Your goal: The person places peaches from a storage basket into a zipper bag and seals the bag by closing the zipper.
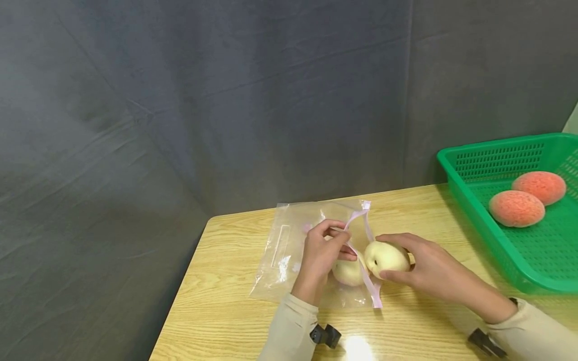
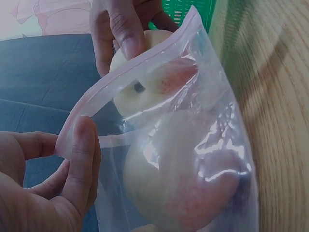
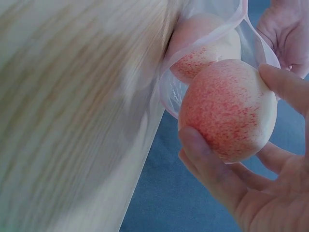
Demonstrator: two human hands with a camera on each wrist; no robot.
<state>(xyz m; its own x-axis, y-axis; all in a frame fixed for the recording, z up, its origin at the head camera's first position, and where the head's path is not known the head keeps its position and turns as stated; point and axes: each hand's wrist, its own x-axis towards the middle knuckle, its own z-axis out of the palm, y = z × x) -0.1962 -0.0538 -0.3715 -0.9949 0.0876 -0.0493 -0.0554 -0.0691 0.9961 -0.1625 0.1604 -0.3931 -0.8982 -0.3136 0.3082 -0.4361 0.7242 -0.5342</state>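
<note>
A clear zip bag (image 1: 281,250) with a pink zip strip lies on its side, its mouth facing right. My left hand (image 1: 321,253) pinches the upper edge of that mouth between thumb and fingers and lifts it. One pale yellow peach (image 2: 178,179) with a red blush is inside the bag, just behind the opening. My right hand (image 1: 431,268) grips a second peach (image 3: 227,111) by its sides, fingers and thumb spread around it. This peach is at the bag's mouth, overlapping the strip in the left wrist view, right against the first peach.
A green plastic basket (image 1: 478,238) stands on the right of the wooden table (image 1: 217,281). In it lie two speckled coral-red oval fruits (image 1: 517,208). Behind the table hangs a dark grey cloth (image 1: 289,100).
</note>
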